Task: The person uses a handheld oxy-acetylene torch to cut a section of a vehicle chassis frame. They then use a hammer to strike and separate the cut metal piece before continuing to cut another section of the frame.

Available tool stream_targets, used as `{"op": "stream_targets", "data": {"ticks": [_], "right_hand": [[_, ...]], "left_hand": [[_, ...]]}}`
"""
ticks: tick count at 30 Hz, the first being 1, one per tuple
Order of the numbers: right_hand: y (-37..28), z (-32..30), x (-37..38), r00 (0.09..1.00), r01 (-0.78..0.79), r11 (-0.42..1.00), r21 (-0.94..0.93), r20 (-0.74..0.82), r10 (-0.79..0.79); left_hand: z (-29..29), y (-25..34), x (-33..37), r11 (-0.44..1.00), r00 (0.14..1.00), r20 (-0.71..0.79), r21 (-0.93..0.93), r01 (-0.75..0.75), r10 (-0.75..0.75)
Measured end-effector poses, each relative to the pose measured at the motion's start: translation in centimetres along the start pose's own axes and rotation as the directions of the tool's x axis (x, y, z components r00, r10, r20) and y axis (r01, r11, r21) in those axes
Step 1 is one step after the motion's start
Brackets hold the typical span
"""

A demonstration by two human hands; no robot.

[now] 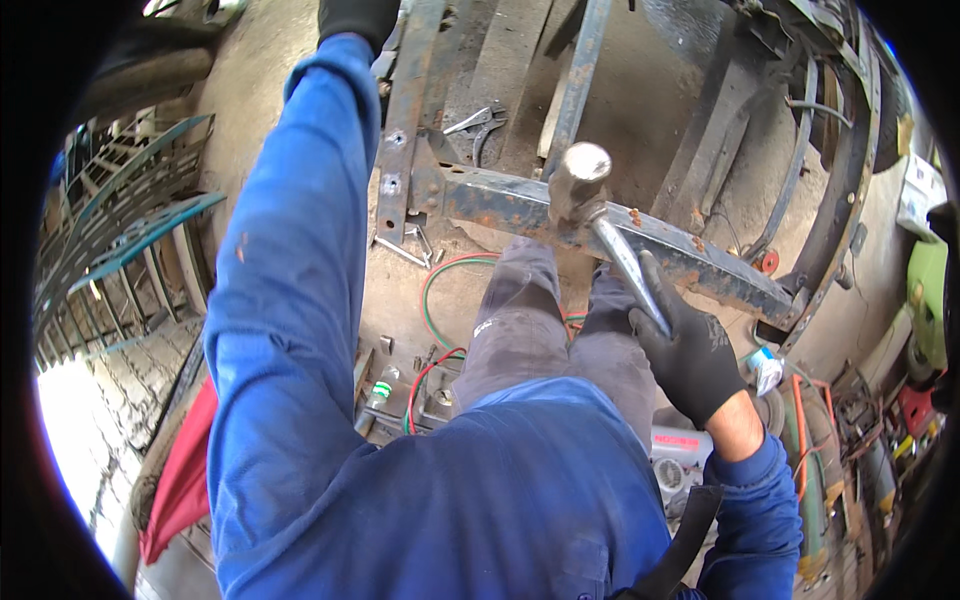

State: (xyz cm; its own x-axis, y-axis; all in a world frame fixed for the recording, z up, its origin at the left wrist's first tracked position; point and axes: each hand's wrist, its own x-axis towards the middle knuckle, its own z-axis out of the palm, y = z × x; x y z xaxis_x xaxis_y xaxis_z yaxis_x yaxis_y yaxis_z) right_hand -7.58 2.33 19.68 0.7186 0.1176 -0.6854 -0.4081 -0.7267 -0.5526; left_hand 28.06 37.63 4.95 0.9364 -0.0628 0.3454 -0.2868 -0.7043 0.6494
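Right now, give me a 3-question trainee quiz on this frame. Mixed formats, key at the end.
1. True or false: the right hand grips the handle of the hammer.
2. Multiple choice: the hammer's head is by which thing? A) the rusty steel crossbar B) the pliers C) the red and green hoses
3. Fill in: the left hand, in a black glove, reaches up to the top edge of the picture beside a rusty ______ rail.

Key: 1 true; 2 A; 3 steel.
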Motion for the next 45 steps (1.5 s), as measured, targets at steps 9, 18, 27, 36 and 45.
{"op": "stream_targets", "data": {"ticks": [9, 18, 27, 36, 45], "right_hand": [[1.1, -11.9, -1.7, 0.931, -0.019, 0.944, 0.33, -0.338, 0.137], [2.9, -25.0, 6.7, 0.218, 0.458, 0.784, -0.419, -0.802, -0.556], [-5.1, -1.2, 9.6, 0.97, 0.241, 0.969, -0.054, 0.016, -0.241], [1.9, -22.2, 5.1, 0.861, 0.302, 0.95, 0.083, -0.451, -0.235], [-7.6, -8.0, 11.4, 0.542, 0.024, 0.791, -0.612, -0.657, -0.524]], "left_hand": [[-21.8, 1.6, -33.7, 0.584, 0.977, 0.212, 0.793, -0.173, 0.002], [-19.3, 22.7, -71.9, 0.028, 0.045, -0.02, 0.517, 0.855, -0.999], [-16.6, 25.1, -68.7, 0.096, 0.083, 0.066, 0.242, 0.966, -0.994], [-16.8, 21.7, -71.8, -0.006, -0.013, 0.022, 0.305, 0.952, -1.0], [-17.8, 20.0, -70.5, 0.097, 0.098, 0.002, 0.208, 0.973, -0.995]]}}
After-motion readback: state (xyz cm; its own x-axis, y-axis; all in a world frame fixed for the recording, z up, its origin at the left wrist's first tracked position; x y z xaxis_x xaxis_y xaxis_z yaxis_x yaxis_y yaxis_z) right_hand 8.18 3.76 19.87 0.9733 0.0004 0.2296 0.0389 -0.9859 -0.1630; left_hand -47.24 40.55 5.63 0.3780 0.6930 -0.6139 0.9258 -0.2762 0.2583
